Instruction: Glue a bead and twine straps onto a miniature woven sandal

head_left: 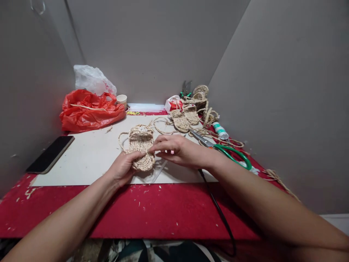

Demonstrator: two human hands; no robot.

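Note:
A small woven straw sandal (pixel 140 143) with a rope strap loop lies on a white board (pixel 89 156). My left hand (pixel 124 167) grips the sandal's near end from below, fingers curled round it. My right hand (pixel 177 150) rests beside the sandal on its right edge, fingers together and touching the weave; whether it pinches anything is unclear. A black cable (pixel 218 211) runs out from under my right wrist towards the table's front edge.
More woven sandals (pixel 185 118) and rope coils (pixel 200 95) lie at the back right, with green-handled scissors (pixel 226 150) and a glue tube (pixel 220 130). A red plastic bag (pixel 89 111), a white bag (pixel 92 79) and a paper cup (pixel 121 99) stand back left. A phone (pixel 50 154) lies left.

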